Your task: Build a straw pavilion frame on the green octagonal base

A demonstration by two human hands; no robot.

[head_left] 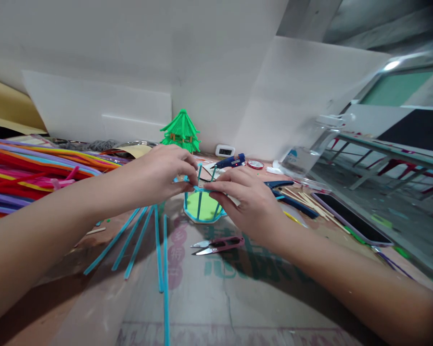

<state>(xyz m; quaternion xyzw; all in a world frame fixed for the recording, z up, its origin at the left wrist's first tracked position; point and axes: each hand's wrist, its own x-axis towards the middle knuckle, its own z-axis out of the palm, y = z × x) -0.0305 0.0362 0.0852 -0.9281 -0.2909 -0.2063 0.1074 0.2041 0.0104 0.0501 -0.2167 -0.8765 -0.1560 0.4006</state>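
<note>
My left hand [168, 168] and my right hand [247, 197] meet over a small model with an eight-sided-looking base [204, 204], lime green with a blue edge. Thin blue posts [199, 205] rise from it. Between my fingertips runs a short blue pipe cleaner [202, 190], pinched at its left end by my left hand and at its right end by my right hand. It crosses the posts, but whether it is fixed to them I cannot tell. Closer to me lies a pair of pink-handled thread snips [220, 245], blades apart. Several blue pipe cleaners [140, 242] fan out at left.
A green model roof [182, 132] stands behind my left hand. Farther back are a white digital display [225, 151] and a blue glue gun [231, 161]. Pliers [296, 202], wooden sticks [317, 209], a phone [351, 218] and a clear bottle [306, 154] are at right; coloured pipe cleaners [32, 173] heap at left.
</note>
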